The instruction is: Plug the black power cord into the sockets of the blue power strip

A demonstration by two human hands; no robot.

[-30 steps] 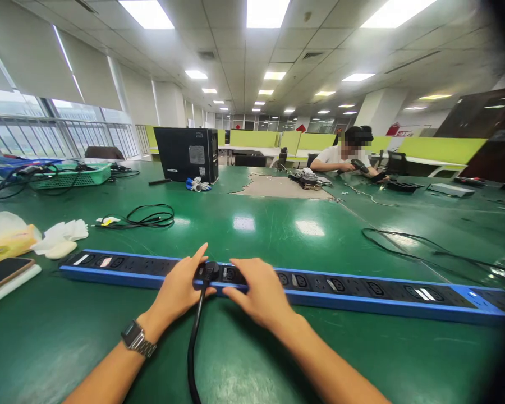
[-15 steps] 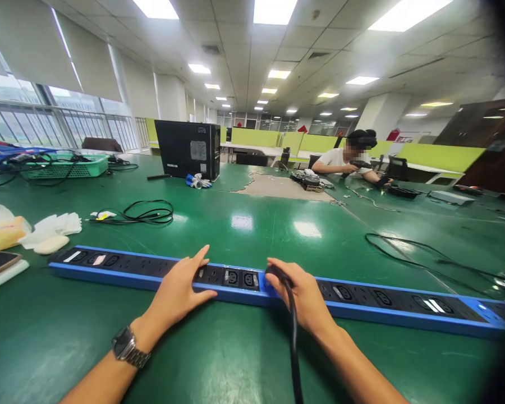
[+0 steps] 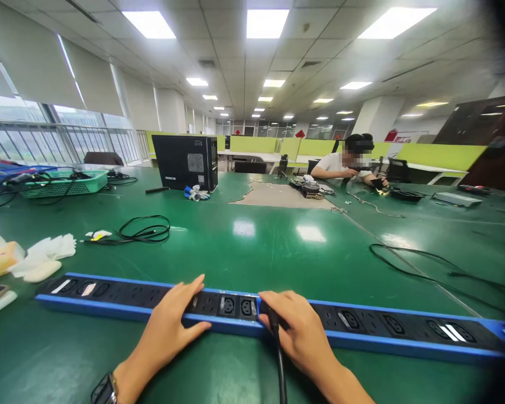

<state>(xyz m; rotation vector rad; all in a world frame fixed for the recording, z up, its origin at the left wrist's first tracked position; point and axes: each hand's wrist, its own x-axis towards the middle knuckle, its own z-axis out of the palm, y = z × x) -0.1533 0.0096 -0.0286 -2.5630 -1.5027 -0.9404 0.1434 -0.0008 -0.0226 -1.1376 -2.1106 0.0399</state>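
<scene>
A long blue power strip with black sockets lies across the green table in front of me. My left hand grips it left of the middle, thumb against the near side and fingers over the top. Two framed sockets show between my hands. Just right of them, my right hand is closed round a black plug, low over the strip. Its thick black cable hangs down toward me. The plug's front end is hidden by my fingers, so I cannot tell whether it touches the strip.
A black computer case stands at the back, gloves beside it. Coiled cable, tissues and a green basket lie left. Another cable lies right. A person works at the far right.
The view has tilted up, so the table and strip sit lower in the picture. My right hand with the plug has shifted slightly left along the strip. My left hand keeps its grip.
</scene>
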